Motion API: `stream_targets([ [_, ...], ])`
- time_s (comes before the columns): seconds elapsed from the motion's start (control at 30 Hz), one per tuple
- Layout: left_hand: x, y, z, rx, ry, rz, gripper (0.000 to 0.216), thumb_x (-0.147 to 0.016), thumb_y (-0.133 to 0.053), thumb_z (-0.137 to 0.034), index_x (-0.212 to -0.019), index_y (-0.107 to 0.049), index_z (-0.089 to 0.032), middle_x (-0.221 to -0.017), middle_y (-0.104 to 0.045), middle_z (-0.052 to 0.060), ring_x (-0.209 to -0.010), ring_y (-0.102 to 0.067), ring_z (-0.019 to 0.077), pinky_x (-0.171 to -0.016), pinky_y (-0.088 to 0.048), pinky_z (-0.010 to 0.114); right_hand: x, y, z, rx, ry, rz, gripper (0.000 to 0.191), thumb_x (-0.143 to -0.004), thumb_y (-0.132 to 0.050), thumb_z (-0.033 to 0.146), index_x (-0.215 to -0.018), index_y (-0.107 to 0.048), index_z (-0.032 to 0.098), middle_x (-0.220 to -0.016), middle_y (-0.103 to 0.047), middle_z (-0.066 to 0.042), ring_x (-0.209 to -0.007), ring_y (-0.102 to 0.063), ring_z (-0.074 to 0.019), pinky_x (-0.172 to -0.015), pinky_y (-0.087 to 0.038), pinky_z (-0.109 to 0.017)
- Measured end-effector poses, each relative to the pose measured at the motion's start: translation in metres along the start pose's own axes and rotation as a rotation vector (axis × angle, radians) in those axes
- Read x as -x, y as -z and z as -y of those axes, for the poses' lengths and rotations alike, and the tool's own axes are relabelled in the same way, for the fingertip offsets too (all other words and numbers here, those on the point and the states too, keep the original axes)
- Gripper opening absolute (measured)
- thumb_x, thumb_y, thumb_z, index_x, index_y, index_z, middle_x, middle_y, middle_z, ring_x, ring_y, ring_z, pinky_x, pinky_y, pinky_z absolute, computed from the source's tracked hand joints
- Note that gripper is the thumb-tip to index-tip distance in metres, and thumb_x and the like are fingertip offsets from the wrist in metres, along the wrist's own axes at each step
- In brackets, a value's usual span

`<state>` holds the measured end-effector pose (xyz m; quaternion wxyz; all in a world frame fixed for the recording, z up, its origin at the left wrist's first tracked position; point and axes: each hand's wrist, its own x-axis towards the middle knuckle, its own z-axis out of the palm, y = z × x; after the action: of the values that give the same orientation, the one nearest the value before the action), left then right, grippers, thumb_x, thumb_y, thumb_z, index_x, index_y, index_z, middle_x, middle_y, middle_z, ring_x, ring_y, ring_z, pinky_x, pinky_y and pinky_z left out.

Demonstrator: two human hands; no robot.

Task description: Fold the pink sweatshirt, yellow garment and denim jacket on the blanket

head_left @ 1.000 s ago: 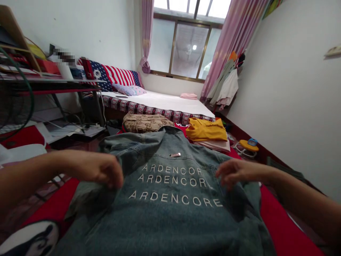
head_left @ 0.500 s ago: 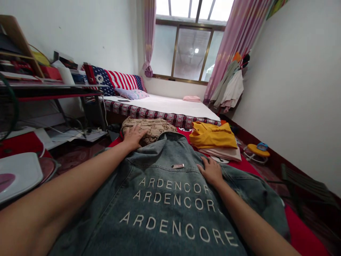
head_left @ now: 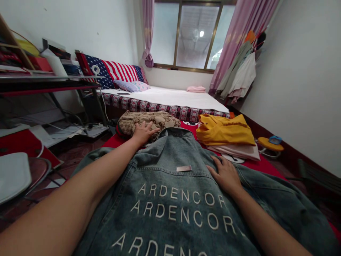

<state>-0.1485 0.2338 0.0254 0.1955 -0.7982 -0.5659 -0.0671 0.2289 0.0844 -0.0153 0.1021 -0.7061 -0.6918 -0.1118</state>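
Note:
A denim jacket [head_left: 170, 185] lies spread back side up, with rows of white lettering and a small metallic tag below its collar. My left hand [head_left: 145, 133] is open, fingers spread, beside the collar at the jacket's left shoulder and over the edge of a folded brown patterned garment [head_left: 167, 119]. On the jacket's right shoulder rests my right hand [head_left: 226, 174], palm down with the fingers apart. Beyond it, a folded yellow garment [head_left: 226, 131] sits on top of a pale pink folded one [head_left: 237, 150].
The clothes lie on a red cloth [head_left: 266, 167]. Behind stands a bed [head_left: 170, 96] with a white sheet. A cluttered desk [head_left: 48, 80] is at left, a white-seated chair [head_left: 13, 174] below it. To the right are a small yellow stool [head_left: 270, 144] and hanging clothes [head_left: 241, 80].
The view has tilted down and come closer to the jacket. My left hand has shifted slightly against the collar area; the right stays on the right shoulder.

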Motion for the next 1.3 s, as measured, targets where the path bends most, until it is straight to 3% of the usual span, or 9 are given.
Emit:
stream_targets([
  [0.3,0.014,-0.014,0.048,0.153,0.123,-0.081,0.051,-0.093,-0.04,-0.013,-0.136,-0.054,-0.038,-0.142,-0.05,0.006,-0.121,-0.047,0.0293,-0.101,-0.035,0.046,0.0,-0.003,-0.016,-0.235,-0.055,-0.135,0.052,-0.093,-0.039,0.046,-0.133,-0.05,0.014,-0.131,-0.055,-0.016,-0.122,-0.049,-0.0284,-0.105,-0.036,-0.041],
  [0.53,0.033,0.006,0.05,0.175,0.07,0.011,0.053,-0.083,-0.049,-0.017,-0.132,-0.059,-0.035,-0.139,-0.054,0.006,-0.123,-0.052,0.028,-0.102,-0.04,0.039,-0.004,0.005,-0.018,0.033,-0.283,-0.101,0.061,-0.09,-0.049,0.052,-0.133,-0.048,0.008,-0.12,-0.06,-0.021,-0.112,-0.052,-0.036,-0.096,-0.035,-0.049],
  [0.63,0.03,0.03,0.038,0.137,0.063,0.103,0.046,-0.08,-0.056,-0.033,-0.125,-0.066,-0.029,-0.134,-0.058,0.01,-0.123,-0.052,0.0326,-0.101,-0.04,0.041,-0.004,0.012,-0.013,0.028,-0.335,-0.094,0.063,-0.086,-0.054,0.059,-0.129,-0.055,0.011,-0.117,-0.061,-0.019,-0.108,-0.054,-0.0348,-0.09,-0.04,-0.044],
  [0.8,0.044,0.076,-0.014,0.501,0.075,0.274,0.059,-0.092,-0.029,-0.057,-0.12,-0.068,-0.022,-0.12,-0.067,0.008,-0.109,-0.062,0.0266,-0.093,-0.046,0.034,-0.007,0.025,-0.011,-0.045,-0.323,0.011,0.052,-0.087,-0.054,0.058,-0.118,-0.063,0.018,-0.109,-0.067,-0.015,-0.105,-0.06,-0.0333,-0.081,-0.044,-0.041],
  [0.93,0.074,0.091,-0.049,0.468,0.026,0.326,0.052,-0.079,-0.058,-0.046,-0.128,-0.06,-0.029,-0.118,-0.069,0.005,-0.105,-0.065,0.0272,-0.087,-0.05,0.033,-0.019,0.062,-0.019,-0.194,-0.187,0.2,0.037,-0.078,-0.067,0.042,-0.109,-0.068,0.022,-0.101,-0.071,-0.007,-0.096,-0.065,-0.0273,-0.074,-0.045,-0.031],
  [1.07,0.088,0.097,-0.04,0.352,0.15,0.099,0.048,-0.077,-0.047,-0.019,-0.12,-0.066,-0.029,-0.114,-0.071,0.004,-0.107,-0.065,0.0271,-0.086,-0.05,0.034,-0.017,0.118,-0.032,-0.267,-0.144,-0.232,0.022,-0.079,-0.06,0.031,-0.098,-0.07,0.024,-0.088,-0.07,-0.003,-0.087,-0.065,-0.0241,-0.07,-0.044,-0.029],
  [1.17,0.087,0.099,-0.023,0.497,0.175,-0.084,0.048,-0.078,-0.045,-0.022,-0.123,-0.063,-0.023,-0.119,-0.068,0.005,-0.11,-0.062,0.0265,-0.093,-0.048,0.035,-0.001,0.133,-0.049,-0.252,-0.057,-0.536,0.018,-0.082,-0.054,0.026,-0.095,-0.066,0.021,-0.103,-0.067,-0.007,-0.097,-0.062,-0.0239,-0.079,-0.044,-0.03],
  [1.23,0.087,0.1,-0.017,0.632,0.077,-0.01,0.048,-0.077,-0.054,-0.035,-0.122,-0.062,-0.021,-0.115,-0.069,0.005,-0.107,-0.063,0.0262,-0.093,-0.048,0.034,0.012,0.122,-0.063,-0.194,0.01,-0.375,0.016,-0.079,-0.054,0.019,-0.092,-0.063,0.021,-0.104,-0.066,-0.008,-0.094,-0.062,-0.0234,-0.078,-0.044,-0.029],
  [1.3,0.088,0.102,-0.016,0.741,-0.013,0.184,0.057,-0.067,-0.066,-0.049,-0.116,-0.064,-0.02,-0.107,-0.071,0.004,-0.1,-0.064,0.0261,-0.087,-0.05,0.031,0.025,0.104,-0.077,-0.139,0.018,-0.014,0.02,-0.075,-0.057,0.016,-0.095,-0.061,0.02,-0.098,-0.067,-0.007,-0.087,-0.064,-0.0228,-0.071,-0.043,-0.028],
])
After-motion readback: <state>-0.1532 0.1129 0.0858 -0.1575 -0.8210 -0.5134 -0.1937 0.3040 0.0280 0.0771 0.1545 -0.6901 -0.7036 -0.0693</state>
